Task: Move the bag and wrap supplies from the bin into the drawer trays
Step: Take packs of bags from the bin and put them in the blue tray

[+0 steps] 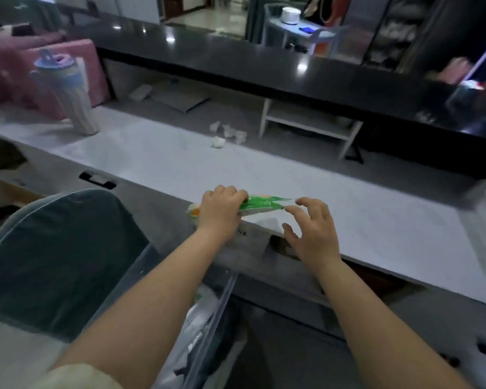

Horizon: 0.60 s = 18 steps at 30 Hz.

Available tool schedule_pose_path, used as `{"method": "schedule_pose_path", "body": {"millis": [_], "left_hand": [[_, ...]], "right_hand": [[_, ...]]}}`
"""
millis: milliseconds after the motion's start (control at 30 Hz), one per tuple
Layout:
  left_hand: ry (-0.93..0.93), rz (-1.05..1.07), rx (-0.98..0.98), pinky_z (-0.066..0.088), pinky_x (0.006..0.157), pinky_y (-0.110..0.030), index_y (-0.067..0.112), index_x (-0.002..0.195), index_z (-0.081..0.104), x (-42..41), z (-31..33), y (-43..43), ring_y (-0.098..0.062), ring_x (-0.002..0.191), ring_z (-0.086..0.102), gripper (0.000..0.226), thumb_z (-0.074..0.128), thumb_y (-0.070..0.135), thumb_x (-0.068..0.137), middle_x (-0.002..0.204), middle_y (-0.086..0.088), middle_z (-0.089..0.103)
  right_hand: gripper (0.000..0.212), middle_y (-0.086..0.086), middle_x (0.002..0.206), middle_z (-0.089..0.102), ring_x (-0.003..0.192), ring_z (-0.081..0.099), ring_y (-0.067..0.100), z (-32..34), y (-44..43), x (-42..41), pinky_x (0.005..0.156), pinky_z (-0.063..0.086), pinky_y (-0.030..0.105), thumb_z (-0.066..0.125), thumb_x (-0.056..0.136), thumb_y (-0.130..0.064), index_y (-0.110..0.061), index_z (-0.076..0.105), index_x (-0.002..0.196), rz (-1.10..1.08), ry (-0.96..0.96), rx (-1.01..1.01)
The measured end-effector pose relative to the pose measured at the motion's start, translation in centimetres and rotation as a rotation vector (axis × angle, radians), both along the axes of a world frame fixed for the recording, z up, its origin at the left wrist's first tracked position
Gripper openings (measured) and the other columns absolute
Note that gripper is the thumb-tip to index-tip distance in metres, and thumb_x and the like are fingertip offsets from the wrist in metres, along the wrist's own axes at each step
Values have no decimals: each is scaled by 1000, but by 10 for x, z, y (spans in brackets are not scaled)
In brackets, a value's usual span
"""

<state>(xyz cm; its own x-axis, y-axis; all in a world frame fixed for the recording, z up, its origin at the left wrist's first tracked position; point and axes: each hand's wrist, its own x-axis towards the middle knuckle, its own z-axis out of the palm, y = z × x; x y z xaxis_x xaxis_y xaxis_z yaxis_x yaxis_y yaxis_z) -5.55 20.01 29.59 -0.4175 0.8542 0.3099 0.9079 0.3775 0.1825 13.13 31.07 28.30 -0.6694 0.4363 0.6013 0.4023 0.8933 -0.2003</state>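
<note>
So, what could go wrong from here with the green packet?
1. The left hand grips only one end of the green packet, and the right hand is open beside the other end. The free end may sag or slip.
2. The packet sits at the counter edge, so if dropped it could fall beside the clear bin rather than into it.
3. The picture is blurred and no open drawer shows clearly, so a rushed placement might miss.

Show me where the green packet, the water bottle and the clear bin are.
green packet (260,204), head view, on its green middle.
water bottle (68,88), head view, on its body.
clear bin (219,301), head view, on its right wall.
</note>
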Motion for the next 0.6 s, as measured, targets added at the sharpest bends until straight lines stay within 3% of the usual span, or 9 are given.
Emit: {"method": "schedule_pose_path", "body": {"millis": [133,367,600], "left_hand": [[90,-248,136,36,66,-37,14,97,64,86,39,76,-33,81,56,38,71,1,62,87,-6,64],[114,-556,209,35,72,-37,18,108,60,278,61,181,-30,89,53,37,67,6,74,96,-4,62],[110,-701,209,31,71,-36,18,109,59,472,57,249,-30,90,52,34,62,6,77,98,-6,62]], "right_hand": [[35,18,105,61,101,52,33,24,35,106,84,50,45,76,74,-10,-4,67,107,-211,88,75],[34,17,111,61,106,50,33,46,71,311,89,49,46,75,74,-11,-7,66,106,-511,48,100],[37,18,114,61,104,55,38,43,88,511,88,51,48,76,70,-5,-7,67,106,-718,33,33]]}}
